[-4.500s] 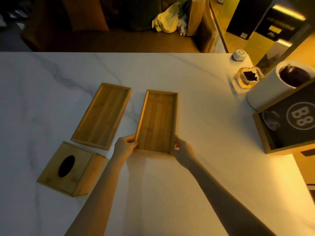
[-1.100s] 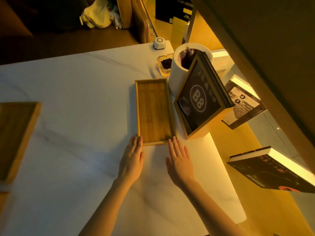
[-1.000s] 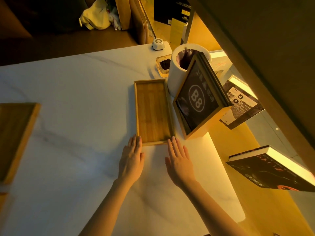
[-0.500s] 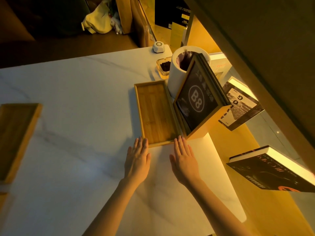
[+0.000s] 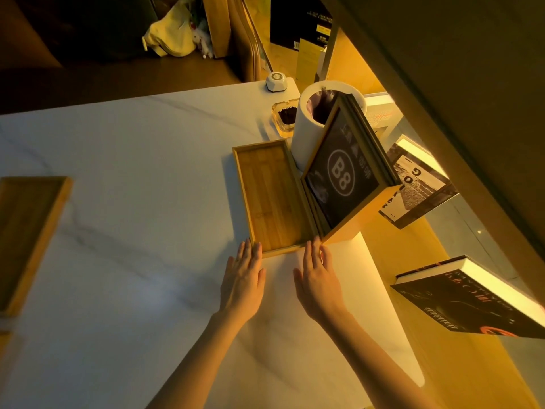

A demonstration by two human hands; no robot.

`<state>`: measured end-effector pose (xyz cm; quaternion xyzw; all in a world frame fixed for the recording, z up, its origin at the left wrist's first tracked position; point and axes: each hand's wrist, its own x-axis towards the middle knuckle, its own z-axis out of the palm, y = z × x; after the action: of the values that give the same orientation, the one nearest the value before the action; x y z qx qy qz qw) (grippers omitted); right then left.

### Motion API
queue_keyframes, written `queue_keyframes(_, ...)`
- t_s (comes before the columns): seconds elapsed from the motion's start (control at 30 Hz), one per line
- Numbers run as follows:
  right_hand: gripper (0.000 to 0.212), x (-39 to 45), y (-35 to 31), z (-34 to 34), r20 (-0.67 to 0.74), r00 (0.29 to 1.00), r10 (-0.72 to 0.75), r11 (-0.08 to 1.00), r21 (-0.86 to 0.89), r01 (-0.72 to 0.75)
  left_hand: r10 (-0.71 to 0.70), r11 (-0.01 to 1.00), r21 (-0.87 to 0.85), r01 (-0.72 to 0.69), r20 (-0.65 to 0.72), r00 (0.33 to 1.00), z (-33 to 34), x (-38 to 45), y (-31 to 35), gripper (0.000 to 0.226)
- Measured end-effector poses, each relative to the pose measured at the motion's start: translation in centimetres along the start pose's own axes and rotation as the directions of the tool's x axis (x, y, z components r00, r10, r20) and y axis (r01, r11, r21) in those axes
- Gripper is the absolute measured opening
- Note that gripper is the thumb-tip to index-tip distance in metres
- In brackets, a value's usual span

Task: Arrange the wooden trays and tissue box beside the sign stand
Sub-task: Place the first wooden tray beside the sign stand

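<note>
One wooden tray (image 5: 269, 196) lies lengthwise on the white marble table (image 5: 132, 231), its right long side against the base of the black "B8" sign stand (image 5: 342, 180). My left hand (image 5: 243, 280) and my right hand (image 5: 320, 283) rest flat on the table, fingers straight, fingertips touching the tray's near short edge. Neither hand holds anything. A second wooden tray (image 5: 26, 231) sits at the far left, cut off by the frame edge. The tissue box is out of view.
A white cylindrical bin (image 5: 309, 128) stands behind the sign stand, with a glass ashtray (image 5: 284, 116) and a small white call button (image 5: 276, 81) further back. Past the table's right edge, books (image 5: 474, 302) lie on a lit shelf. A seat with a pale bag (image 5: 171, 36) lies beyond the far edge.
The tray was carried from the table's middle to the right. Over the last second both hands nudged it rightward until it touched the sign stand.
</note>
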<state>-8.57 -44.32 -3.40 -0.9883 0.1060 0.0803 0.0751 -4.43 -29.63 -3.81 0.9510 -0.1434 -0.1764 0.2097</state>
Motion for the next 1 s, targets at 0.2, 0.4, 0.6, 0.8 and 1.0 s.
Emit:
queue_keyframes(0.2, 0.059, 0.1, 0.0, 0.0, 0.001, 1.0, -0.012, 0.999, -0.036, 0.012, -0.01, 0.999, 0.032, 0.009, 0.029, 1.0, 0.0, 0.1, 0.1, 0.055)
queue_keyframes(0.4, 0.058, 0.0, 0.0, -0.9, 0.063, 0.996, -0.059, 0.998, 0.035, 0.057, 0.006, 0.997, 0.078, -0.011, 0.059, 0.998, -0.7, -0.1, 0.1, 0.056)
queue_keyframes(0.6, 0.047, 0.5, -1.7, -4.3, 0.048, 0.997, -0.065, 0.996, 0.056, 0.062, 0.016, 0.997, -0.069, -0.021, -0.063, 0.998, -3.3, -1.0, 0.3, 0.043)
queue_keyframes(0.8, 0.029, 0.9, -6.4, -6.9, -0.053, 0.955, -0.293, 0.951, 0.086, 0.296, 0.076, 0.994, -0.057, -0.091, -0.229, 0.971, -8.4, -3.6, -1.8, 0.032)
queue_keyframes(1.0, 0.033, 1.3, -14.1, -8.5, -0.105, 0.952, -0.289, 0.947, 0.112, 0.3, 0.097, 0.995, 0.012, -0.099, -0.335, 0.937, -14.4, -7.1, -7.4, 0.033)
